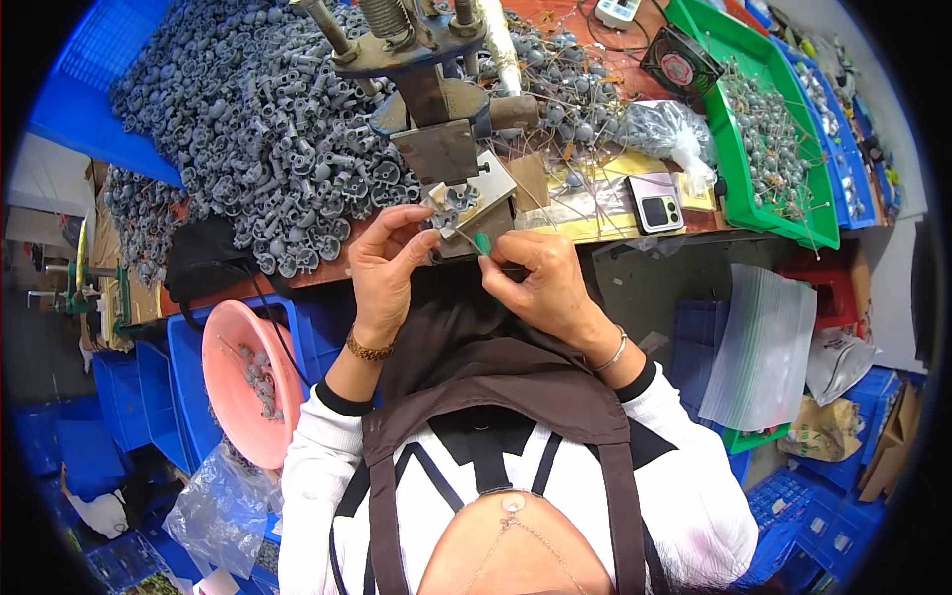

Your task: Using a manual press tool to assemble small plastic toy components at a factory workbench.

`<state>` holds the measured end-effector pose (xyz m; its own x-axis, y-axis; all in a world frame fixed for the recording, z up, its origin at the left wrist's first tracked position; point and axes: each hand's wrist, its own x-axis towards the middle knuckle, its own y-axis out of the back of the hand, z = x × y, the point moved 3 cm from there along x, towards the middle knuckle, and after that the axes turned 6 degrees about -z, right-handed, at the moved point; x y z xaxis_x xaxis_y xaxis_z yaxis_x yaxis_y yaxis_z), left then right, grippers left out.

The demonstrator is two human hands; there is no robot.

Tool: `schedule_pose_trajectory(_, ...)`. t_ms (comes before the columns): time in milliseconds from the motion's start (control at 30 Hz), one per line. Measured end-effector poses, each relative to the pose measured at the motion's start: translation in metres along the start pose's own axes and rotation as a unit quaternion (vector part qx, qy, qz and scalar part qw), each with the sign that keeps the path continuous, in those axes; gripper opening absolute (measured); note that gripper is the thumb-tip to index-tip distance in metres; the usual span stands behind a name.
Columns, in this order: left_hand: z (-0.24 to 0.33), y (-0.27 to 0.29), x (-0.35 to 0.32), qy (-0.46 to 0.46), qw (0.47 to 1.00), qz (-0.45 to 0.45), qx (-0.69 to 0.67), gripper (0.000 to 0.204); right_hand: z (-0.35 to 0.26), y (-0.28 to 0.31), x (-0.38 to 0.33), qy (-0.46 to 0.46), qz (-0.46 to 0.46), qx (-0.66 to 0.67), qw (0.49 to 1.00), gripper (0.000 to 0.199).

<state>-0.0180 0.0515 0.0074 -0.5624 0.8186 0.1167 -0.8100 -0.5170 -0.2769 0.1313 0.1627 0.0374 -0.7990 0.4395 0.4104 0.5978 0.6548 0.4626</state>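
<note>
Below the ram of a metal hand press [436, 149], a grey plastic part [458, 201] rests on a pale metal block [493, 183]. My left hand [385, 263] is at the left side of that part, with thumb and forefinger bent and their tips apart. The fingertips are very close to the part; whether they touch it is unclear. In my right hand [540, 276], thumb and forefinger pinch a small green piece [483, 244] just below the block. A thin strip runs from the green piece toward the grey part.
Grey plastic parts [288, 129] lie heaped left of the press. At right are wired grey balls [570, 109], a small fan [681, 61], a folded phone [655, 203] and a green tray [828, 223]. A pink basin [223, 397] stands below the table's left side.
</note>
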Motion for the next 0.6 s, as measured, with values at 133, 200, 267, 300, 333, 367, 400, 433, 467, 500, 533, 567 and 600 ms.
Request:
schedule_pose_trajectory(133, 0.000, -0.002, -0.001, 0.027, 0.999, -0.007, -0.017, 0.023, 0.003, 0.003, 0.002, -0.001, -0.021, 0.040, 0.999, 0.012)
schedule_pose_trajectory(200, -0.003, -0.004, 0.000, 0.074, 0.989, -0.009, -0.130, 0.023, 0.009, 0.002, 0.003, -0.011, -0.030, 0.065, 0.997, 0.014)
schedule_pose_trajectory(267, -0.006, -0.008, -0.001, 0.109, 0.976, -0.033, -0.184, 0.024, 0.018, -0.006, 0.003, -0.043, -0.051, 0.091, 0.994, 0.015)
schedule_pose_trajectory(300, -0.007, -0.014, -0.003, 0.098, 0.985, -0.056, -0.127, 0.024, 0.022, -0.009, 0.003, -0.075, -0.074, 0.118, 0.987, 0.017)
schedule_pose_trajectory(333, -0.004, -0.019, -0.006, 0.068, 0.993, -0.049, -0.079, 0.022, 0.021, -0.009, 0.004, -0.075, -0.073, 0.118, 0.987, 0.017)
schedule_pose_trajectory(367, -0.002, -0.019, -0.004, 0.068, 0.993, -0.051, -0.080, 0.022, 0.027, -0.010, 0.003, -0.199, -0.087, 0.267, 0.939, 0.020)
schedule_pose_trajectory(400, 0.007, -0.019, -0.003, -0.056, 0.987, -0.096, 0.118, 0.019, 0.031, -0.014, 0.000, -0.313, -0.097, 0.406, 0.853, 0.023)
schedule_pose_trajectory(433, 0.015, -0.023, -0.003, -0.177, 0.924, -0.136, 0.310, 0.017, 0.033, -0.014, 0.000, -0.314, -0.096, 0.406, 0.853, 0.023)
schedule_pose_trajectory(467, 0.021, -0.028, -0.006, -0.217, 0.902, -0.131, 0.348, 0.014, 0.035, -0.017, 0.000, -0.305, -0.083, 0.439, 0.841, 0.021)
schedule_pose_trajectory(500, 0.022, -0.026, -0.009, -0.227, 0.904, -0.091, 0.350, 0.014, 0.038, -0.021, -0.001, -0.296, -0.070, 0.472, 0.827, 0.020)
schedule_pose_trajectory(533, 0.024, -0.023, -0.014, -0.238, 0.905, -0.050, 0.350, 0.013, 0.043, -0.024, -0.002, -0.287, -0.058, 0.504, 0.812, 0.019)
schedule_pose_trajectory(567, 0.022, -0.011, -0.017, -0.177, 0.929, 0.051, 0.322, 0.013, 0.051, -0.023, 0.001, -0.222, -0.010, 0.451, 0.864, 0.015)
schedule_pose_trajectory(600, 0.020, -0.004, -0.014, -0.166, 0.952, 0.119, 0.226, 0.014, 0.057, -0.024, 0.002, -0.222, -0.011, 0.451, 0.864, 0.015)
